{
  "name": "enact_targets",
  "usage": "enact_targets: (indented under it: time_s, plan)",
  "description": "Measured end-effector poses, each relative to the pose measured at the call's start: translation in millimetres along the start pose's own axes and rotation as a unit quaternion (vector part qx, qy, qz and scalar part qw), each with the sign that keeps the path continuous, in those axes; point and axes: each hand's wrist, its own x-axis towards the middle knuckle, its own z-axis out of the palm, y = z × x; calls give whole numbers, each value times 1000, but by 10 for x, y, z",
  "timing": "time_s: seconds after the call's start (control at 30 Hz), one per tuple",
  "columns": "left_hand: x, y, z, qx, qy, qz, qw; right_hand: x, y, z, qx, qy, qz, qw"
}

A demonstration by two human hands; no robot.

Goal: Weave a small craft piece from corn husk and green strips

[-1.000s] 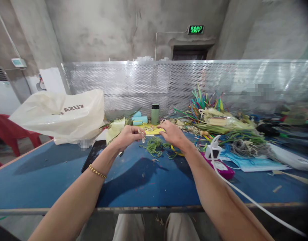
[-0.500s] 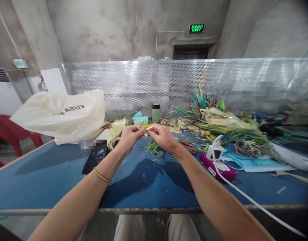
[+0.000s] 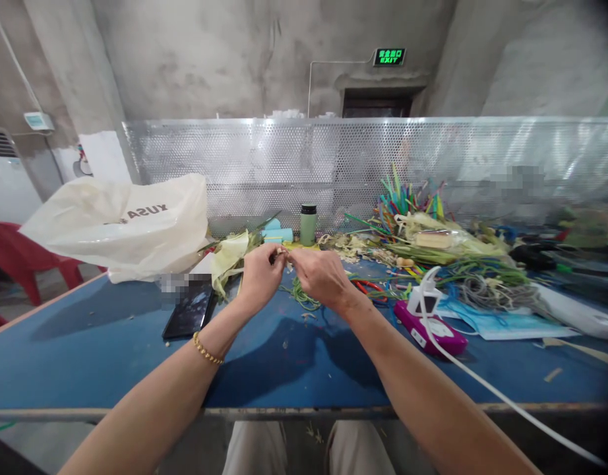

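Note:
My left hand [image 3: 262, 272] is closed in a pinch around a small pale piece [image 3: 281, 251], which looks like a bit of dried husk. My right hand [image 3: 321, 274] meets it fingertip to fingertip, also pinching at that piece, most of which the fingers cover. Both hands are raised over the middle of the blue table. Below and behind the right hand lies a tangle of green cord [image 3: 304, 295]. Left of the left hand are pale green husk leaves [image 3: 229, 260].
A dark tablet [image 3: 188, 313] and a large white plastic bag [image 3: 126, 224] lie to the left. A green bottle [image 3: 308, 226] stands behind my hands. On the right are a purple power strip [image 3: 440, 335] with a white cable, several cords, and a blue mask [image 3: 519, 323].
Both hands have rolled and drawn closer together. The right hand has turned its back upward and bent its fingers in, and the pale piece is now more hidden.

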Motion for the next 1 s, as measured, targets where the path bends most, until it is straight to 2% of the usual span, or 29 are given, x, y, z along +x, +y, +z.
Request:
enact_targets:
  time_s: [0.2,0.4,0.47,0.57,0.7,0.77,0.83,0.93,1.0]
  plan:
    - [-4,11,10,68,2,27,997,8,42,45,29,0,1,1000]
    - [-3,-59,57,70,-85,-24,994,26,142,49,22,-21,15,999]
    - [-4,-69,63,68,-95,-28,993,26,186,48,34,-21,16,999]
    - [0,-73,52,60,-82,-21,995,25,219,54,57,-11,15,998]
    - [16,-96,30,40,-38,-16,998,20,163,65,87,-18,7,996]
    - [27,-122,30,0,-32,-35,999,20,124,67,105,-21,2,994]
    - [39,-147,40,-92,-43,-91,991,26,106,74,127,-5,21,992]
    - [46,-148,65,-263,-67,-179,946,52,119,112,190,33,98,976]
    - [38,-112,79,-329,-68,-194,922,74,126,157,280,43,150,947]
